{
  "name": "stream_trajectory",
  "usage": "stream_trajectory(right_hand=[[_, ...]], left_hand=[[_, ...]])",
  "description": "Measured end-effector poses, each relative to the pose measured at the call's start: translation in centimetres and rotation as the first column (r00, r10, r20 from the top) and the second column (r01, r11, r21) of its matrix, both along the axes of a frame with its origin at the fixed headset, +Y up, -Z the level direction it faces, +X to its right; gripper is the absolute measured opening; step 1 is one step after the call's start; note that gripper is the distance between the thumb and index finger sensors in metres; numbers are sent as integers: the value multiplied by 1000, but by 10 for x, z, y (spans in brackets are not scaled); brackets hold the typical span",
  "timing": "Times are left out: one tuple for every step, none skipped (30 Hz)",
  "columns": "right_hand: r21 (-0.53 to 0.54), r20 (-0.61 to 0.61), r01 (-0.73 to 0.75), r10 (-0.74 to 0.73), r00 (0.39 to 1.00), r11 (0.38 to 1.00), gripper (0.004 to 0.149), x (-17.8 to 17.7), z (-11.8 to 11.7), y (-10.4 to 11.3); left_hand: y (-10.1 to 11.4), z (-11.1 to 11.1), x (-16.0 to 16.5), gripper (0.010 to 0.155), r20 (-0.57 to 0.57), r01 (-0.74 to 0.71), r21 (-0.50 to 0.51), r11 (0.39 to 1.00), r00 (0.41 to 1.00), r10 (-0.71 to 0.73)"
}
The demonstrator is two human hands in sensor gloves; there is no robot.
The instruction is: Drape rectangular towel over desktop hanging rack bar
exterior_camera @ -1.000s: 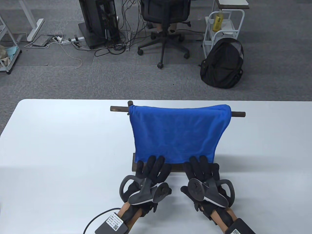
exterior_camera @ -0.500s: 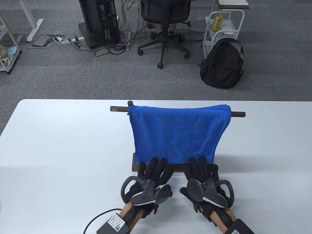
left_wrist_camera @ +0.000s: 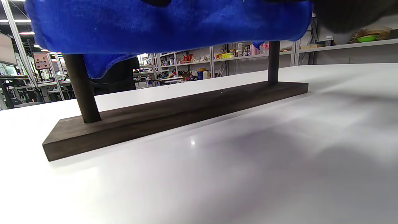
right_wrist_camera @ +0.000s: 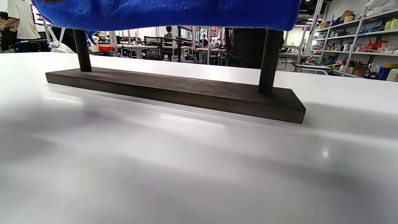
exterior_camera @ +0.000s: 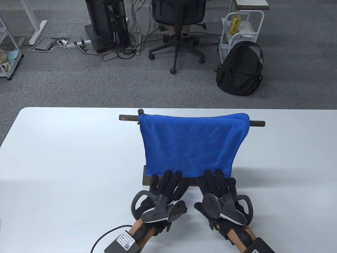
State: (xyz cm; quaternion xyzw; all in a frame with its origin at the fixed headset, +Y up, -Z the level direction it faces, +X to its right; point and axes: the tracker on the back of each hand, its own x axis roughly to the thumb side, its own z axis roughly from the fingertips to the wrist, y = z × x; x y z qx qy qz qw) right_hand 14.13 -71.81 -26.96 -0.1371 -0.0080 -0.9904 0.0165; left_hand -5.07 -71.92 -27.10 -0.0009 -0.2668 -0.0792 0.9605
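A blue rectangular towel (exterior_camera: 192, 145) hangs over the dark wooden rack bar (exterior_camera: 258, 123), with its near side reaching down close to the rack's base (exterior_camera: 146, 180). My left hand (exterior_camera: 168, 181) and right hand (exterior_camera: 217, 180) lie side by side with fingers stretched out, and their tips touch the towel's lower hem. Neither hand closes around the cloth. The left wrist view shows the towel's hem (left_wrist_camera: 168, 25) above the base (left_wrist_camera: 174, 115). The right wrist view shows the same hem (right_wrist_camera: 168, 12) and base (right_wrist_camera: 174, 90).
The rack stands mid-table on the white tabletop (exterior_camera: 65, 158). A cable (exterior_camera: 105, 234) runs from my left wrist. Beyond the far edge, an office chair (exterior_camera: 176, 15) and a black backpack (exterior_camera: 241, 68) stand on the floor.
My left hand has slid slightly to the right along the hem. The right hand and the towel have hardly moved.
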Motion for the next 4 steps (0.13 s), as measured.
stream_trajectory(right_hand=[[-2, -1, -1, 1, 1000, 1000, 88, 0, 0, 0], [-4, -2, -1, 1, 1000, 1000, 88, 0, 0, 0], [-5, -3, -1, 1, 1000, 1000, 87, 0, 0, 0], [-5, -4, -1, 1, 1000, 1000, 87, -1, 0, 0]], left_hand=[[0, 0, 0, 84, -1, 0, 0, 1000, 1000, 0], [0, 0, 0, 84, -2, 1, 0, 1000, 1000, -1], [0, 0, 0, 84, -3, 3, 0, 1000, 1000, -3], [0, 0, 0, 84, -3, 2, 2, 1000, 1000, -2]])
